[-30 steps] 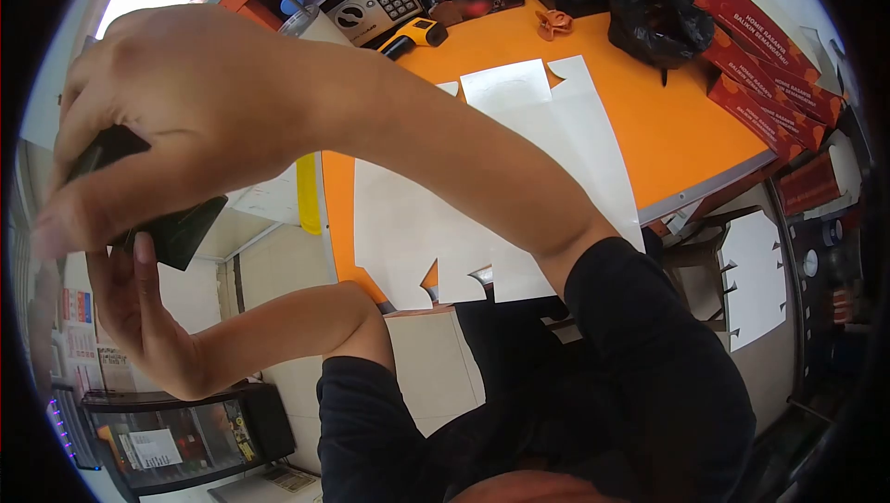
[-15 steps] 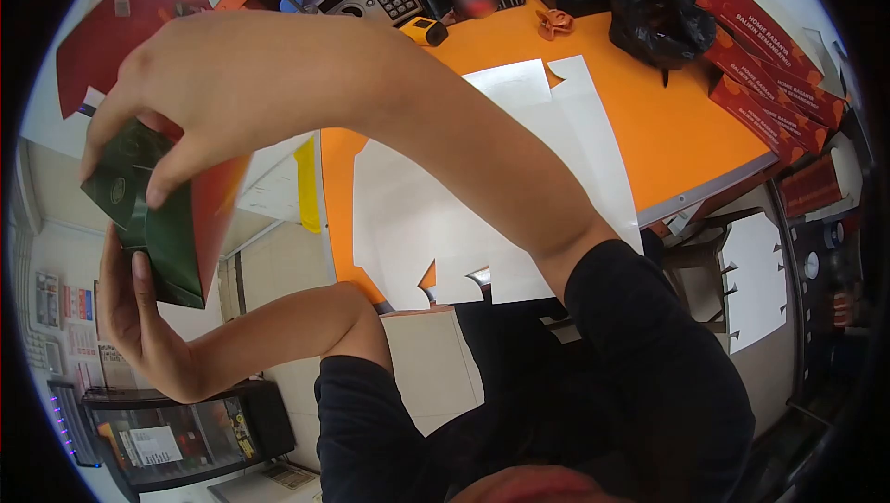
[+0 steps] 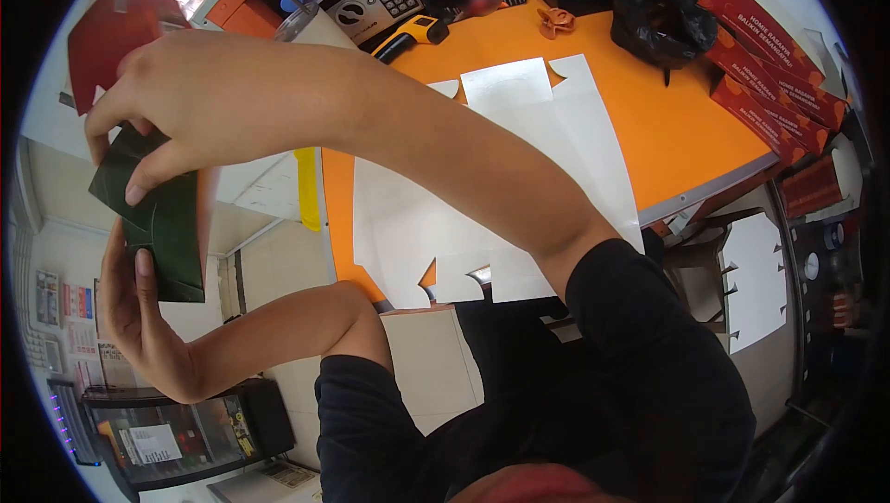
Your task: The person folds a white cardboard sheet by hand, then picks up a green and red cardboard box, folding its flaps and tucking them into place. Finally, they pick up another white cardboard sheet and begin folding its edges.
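At the left of the view, a folded carton box shows its dark green side point(image 3: 171, 234) with overlapping flaps and a red flap point(image 3: 125, 35) standing up behind. From below, my left hand point(image 3: 144, 318) holds the box's lower end, its thumb on the green face. Above it, my right hand point(image 3: 162, 123) grips the upper part, thumb on a green flap and fingers curled round the far side. On the orange table point(image 3: 686, 141) lies a flat white cut sheet point(image 3: 436, 234) with notched edges, partly under my right forearm.
Stacked red cartons point(image 3: 765, 76) stand at the right, beside a black plastic bag point(image 3: 658, 16). A keypad safe point(image 3: 385, 2), a yellow and black tool point(image 3: 422, 32) and an orange clip point(image 3: 554, 23) sit at the back. Another white sheet point(image 3: 753, 280) lies lower right.
The box has turned a little, so its orange-red side shows less. My right hand has shifted slightly along the green flap. The red flap and the tool at the back show more.
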Action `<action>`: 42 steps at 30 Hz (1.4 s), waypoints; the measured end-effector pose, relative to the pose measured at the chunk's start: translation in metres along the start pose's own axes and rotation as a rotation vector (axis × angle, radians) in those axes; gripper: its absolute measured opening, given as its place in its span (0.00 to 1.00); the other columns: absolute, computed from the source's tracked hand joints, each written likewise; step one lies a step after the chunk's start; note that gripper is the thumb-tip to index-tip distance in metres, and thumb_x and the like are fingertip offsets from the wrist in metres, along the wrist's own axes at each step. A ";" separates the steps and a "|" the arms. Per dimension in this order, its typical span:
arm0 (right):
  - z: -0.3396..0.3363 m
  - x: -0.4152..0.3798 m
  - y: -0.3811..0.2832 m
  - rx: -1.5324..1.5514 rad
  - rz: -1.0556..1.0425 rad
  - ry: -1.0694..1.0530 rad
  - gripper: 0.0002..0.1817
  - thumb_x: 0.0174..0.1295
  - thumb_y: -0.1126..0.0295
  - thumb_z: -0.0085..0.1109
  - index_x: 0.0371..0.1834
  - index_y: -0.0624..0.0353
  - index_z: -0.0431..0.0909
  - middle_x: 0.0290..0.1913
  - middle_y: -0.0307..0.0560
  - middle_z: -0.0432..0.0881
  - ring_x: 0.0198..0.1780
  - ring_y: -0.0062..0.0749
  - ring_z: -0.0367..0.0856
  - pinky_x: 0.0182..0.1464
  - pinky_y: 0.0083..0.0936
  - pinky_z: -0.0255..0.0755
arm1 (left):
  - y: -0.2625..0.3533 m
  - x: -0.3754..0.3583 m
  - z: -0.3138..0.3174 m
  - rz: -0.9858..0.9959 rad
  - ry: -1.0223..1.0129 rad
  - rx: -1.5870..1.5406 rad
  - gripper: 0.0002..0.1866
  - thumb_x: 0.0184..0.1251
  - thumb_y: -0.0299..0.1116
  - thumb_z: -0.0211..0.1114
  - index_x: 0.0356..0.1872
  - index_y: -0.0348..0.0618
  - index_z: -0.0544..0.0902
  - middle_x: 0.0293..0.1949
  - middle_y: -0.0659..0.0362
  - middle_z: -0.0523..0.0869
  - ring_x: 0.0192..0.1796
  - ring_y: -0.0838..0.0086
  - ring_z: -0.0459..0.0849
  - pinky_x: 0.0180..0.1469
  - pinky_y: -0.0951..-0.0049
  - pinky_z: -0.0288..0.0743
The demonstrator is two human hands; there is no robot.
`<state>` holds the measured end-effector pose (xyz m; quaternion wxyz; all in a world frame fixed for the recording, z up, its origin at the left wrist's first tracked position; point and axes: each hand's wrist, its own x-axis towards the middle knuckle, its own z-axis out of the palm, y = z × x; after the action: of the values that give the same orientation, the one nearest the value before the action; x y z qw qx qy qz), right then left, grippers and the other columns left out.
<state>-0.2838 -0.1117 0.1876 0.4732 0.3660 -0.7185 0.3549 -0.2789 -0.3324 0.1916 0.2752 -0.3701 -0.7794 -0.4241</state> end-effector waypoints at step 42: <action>0.011 0.003 -0.022 -0.323 -0.189 0.327 0.13 0.50 0.69 0.58 0.40 0.42 0.81 0.52 0.39 0.72 0.52 0.39 0.74 0.47 0.32 0.75 | -0.023 0.018 0.003 0.046 0.033 -0.267 0.16 0.64 0.23 0.55 0.52 0.31 0.70 0.44 0.55 0.77 0.49 0.77 0.74 0.56 0.78 0.63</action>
<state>-0.2705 -0.1322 0.1910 0.6665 0.2888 -0.6424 0.2442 -0.3080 -0.3324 0.1927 0.2461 -0.4141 -0.7027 -0.5236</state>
